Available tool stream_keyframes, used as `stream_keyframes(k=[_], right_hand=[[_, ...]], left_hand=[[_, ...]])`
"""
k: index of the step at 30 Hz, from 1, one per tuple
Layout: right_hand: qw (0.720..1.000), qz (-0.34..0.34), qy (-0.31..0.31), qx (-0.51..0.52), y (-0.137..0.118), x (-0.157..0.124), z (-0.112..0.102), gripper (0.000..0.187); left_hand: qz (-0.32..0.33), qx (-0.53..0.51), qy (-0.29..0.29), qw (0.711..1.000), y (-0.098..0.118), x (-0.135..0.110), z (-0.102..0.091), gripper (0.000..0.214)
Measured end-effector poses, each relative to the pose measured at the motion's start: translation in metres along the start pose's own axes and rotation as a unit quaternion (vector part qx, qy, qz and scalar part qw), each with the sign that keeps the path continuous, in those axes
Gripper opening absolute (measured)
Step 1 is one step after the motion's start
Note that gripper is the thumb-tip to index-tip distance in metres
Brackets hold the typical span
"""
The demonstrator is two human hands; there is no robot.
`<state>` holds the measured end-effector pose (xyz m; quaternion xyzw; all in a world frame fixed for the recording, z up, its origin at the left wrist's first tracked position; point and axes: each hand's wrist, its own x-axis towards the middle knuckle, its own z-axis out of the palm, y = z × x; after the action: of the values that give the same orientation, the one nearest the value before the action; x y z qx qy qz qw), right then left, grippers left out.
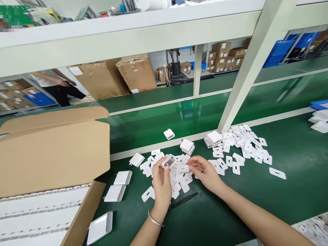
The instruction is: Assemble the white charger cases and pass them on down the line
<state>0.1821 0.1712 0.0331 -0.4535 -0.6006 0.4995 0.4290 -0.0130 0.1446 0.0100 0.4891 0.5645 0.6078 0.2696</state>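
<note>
My left hand is closed around a white charger body, held up with its port end toward me. My right hand hovers just to the right, fingers curled in a pinch on a small white plate next to the charger. Beneath both hands lies a heap of small white plates on the green mat. Black tweezers rest on the mat between my forearms. A metal bangle circles my left wrist.
An open cardboard box with white trays stands at the left. Loose white chargers lie beside it. A second heap of plates sits by a slanted white frame post. A person stands far back left.
</note>
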Motion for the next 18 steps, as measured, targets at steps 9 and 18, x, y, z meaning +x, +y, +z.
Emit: stream_keyframes(k=[9,18], right_hand=[[0.897,-0.003,-0.131,-0.422,-0.029,0.008,-0.058,0.025],[0.831,0.110,-0.122,-0.531,-0.038,0.013,-0.095,0.024]], left_hand=[[-0.050,-0.019,0.014,0.998,0.008,-0.001,0.000,0.047],[-0.074,-0.052,-0.013,0.996,0.008,-0.006,0.001,0.048]])
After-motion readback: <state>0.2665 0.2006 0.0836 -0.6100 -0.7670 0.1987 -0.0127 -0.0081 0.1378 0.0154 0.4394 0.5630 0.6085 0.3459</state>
